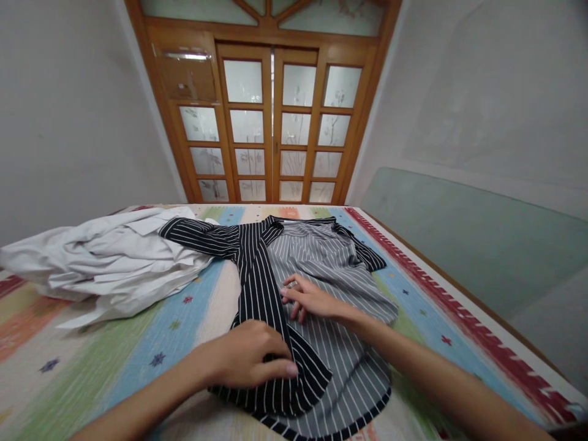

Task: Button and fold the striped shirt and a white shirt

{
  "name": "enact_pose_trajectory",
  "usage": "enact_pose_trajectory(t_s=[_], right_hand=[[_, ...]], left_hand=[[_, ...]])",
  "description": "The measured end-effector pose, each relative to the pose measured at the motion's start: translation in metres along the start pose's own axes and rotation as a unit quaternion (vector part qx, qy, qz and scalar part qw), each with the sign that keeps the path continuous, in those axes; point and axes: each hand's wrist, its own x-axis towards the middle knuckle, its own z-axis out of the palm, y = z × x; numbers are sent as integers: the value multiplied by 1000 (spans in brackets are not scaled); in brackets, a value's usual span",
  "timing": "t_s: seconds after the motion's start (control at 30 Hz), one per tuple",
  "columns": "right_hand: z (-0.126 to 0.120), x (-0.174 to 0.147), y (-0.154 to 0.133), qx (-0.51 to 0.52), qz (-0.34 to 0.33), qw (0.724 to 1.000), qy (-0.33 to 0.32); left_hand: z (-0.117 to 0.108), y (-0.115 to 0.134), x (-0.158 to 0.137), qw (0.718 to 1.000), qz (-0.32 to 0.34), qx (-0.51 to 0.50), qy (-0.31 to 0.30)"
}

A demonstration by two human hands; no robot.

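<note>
A black shirt with white stripes (260,275) lies spread out in front of me, its grey inner side (321,245) showing on the right. One sleeve reaches left onto a white heap of cloth. My left hand (250,355) lies over the black front panel near the curved hem, thumb apart from the bent fingers; the fingertips are partly hidden. Over the edge between the black panel and the grey inside, my right hand (312,298) hovers or lightly touches, fingers loosely bent and apart. I see no cloth pinched in either hand.
The white crumpled cloth (114,251) is piled at the left. Under everything is a colourful striped cover (184,343) with a dark red band along the right. A pale green board (459,226) stands along the right wall. Wooden glass-paned doors (271,122) are at the back.
</note>
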Motion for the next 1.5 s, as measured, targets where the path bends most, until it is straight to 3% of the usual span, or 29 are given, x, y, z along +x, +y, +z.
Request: enact_pose_trajectory(t_s=[0.07, 0.13, 0.2, 0.33, 0.5, 0.9, 1.07, 1.13, 1.3, 1.37, 1.5], right_hand=[[3, 9, 5, -11, -6, 1000, 17], [5, 14, 8, -29, -15, 999, 24], [7, 17, 9, -71, -40, 996, 28], [15, 18, 11, -189, -117, 974, 51], [23, 16, 9, -224, -154, 962, 39], [13, 4, -2, -256, -146, 954, 56], [16, -2, 4, -174, -164, 971, 5], [16, 2, 6, -154, -177, 972, 15], [9, 30, 7, -229, -214, 941, 130], [3, 43, 5, -284, -215, 920, 162], [-7, 71, 2, -402, -197, 876, 180]], left_hand=[[-12, -26, 4, 990, -79, 79, 83], [-28, -58, 5, 959, -166, 146, 175], [-45, -93, 2, 919, -248, 214, 219], [-69, -154, -14, 836, -375, 337, 218], [-79, -192, -33, 801, -435, 371, 178], [-106, -224, -33, 777, -493, 352, 170], [-104, -229, -25, 762, -499, 368, 185], [-99, -225, -20, 760, -484, 387, 194], [-79, -195, -10, 768, -408, 431, 241], [-71, -181, -9, 770, -410, 423, 246], [-55, -163, -8, 792, -454, 359, 194]])
